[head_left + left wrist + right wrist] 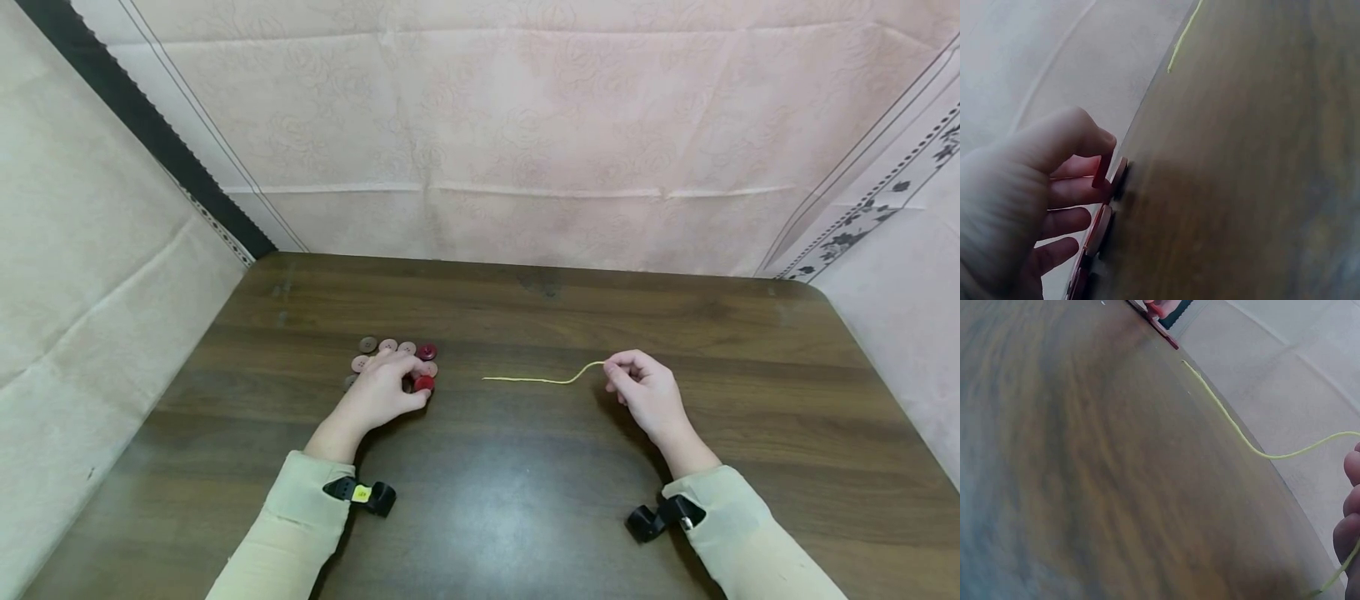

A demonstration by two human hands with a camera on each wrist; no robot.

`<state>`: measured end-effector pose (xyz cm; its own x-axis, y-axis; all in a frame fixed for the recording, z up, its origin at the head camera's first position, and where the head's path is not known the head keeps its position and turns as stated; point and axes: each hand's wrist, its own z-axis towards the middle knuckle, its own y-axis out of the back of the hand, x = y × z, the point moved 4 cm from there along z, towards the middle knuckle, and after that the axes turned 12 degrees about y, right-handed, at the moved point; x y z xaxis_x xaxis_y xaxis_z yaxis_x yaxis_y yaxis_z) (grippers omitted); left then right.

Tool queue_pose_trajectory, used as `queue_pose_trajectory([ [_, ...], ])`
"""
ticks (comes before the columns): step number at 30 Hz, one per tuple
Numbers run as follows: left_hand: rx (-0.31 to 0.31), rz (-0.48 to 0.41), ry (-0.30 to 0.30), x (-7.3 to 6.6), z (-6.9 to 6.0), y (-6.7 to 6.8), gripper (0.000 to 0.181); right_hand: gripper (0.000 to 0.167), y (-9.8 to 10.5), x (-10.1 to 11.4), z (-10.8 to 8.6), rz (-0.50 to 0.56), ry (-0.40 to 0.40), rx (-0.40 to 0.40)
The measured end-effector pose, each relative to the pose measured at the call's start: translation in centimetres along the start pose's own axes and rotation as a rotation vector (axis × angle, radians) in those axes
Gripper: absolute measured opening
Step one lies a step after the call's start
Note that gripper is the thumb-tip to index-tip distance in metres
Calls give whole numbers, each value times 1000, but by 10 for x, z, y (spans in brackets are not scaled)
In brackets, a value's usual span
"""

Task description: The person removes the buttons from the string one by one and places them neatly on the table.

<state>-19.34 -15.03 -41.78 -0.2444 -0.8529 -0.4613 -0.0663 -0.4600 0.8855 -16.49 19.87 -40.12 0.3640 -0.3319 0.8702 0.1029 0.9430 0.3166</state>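
Note:
My left hand [384,390] reaches over a cluster of buttons at the left of the table and pinches a red button [423,382] between thumb and finger. In the left wrist view this red button [1103,169] stands on edge, tilted up from the others. Pink buttons [407,348], a dark red button [427,352] and a brown button [367,344] lie around the fingers; the hand hides part of the cluster. Over at the right, my right hand [643,390] pinches one end of a yellow string [536,381]. The string's other end trails left across the wood toward the buttons.
The brown wooden table [480,308] has a far edge against a pale patterned cloth [525,125]. More pale cloth [82,317] hangs along the left side. Between the two hands lie the string and bare wood.

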Motion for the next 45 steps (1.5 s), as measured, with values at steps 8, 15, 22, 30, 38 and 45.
queue_pose_trajectory([
  [8,21,83,-4,-1,0,0,22,8,0,1,0,2,-4,-2],
  [15,22,102,-14,-2,0,0,11,7,-1,1,0,3,3,-7],
  [22,-21,122,-48,-3,-2,0,15,7,-2,1,0,8,2,-5],
  [30,14,138,-20,-4,-4,1,14,7,-2,0,1,13,-7,-5],
  [38,6,117,-14,-4,-2,1,25,7,-2,2,1,-3,-8,-1],
  [45,-15,85,-21,-4,-2,3,21,8,-3,2,1,-7,-6,1],
])
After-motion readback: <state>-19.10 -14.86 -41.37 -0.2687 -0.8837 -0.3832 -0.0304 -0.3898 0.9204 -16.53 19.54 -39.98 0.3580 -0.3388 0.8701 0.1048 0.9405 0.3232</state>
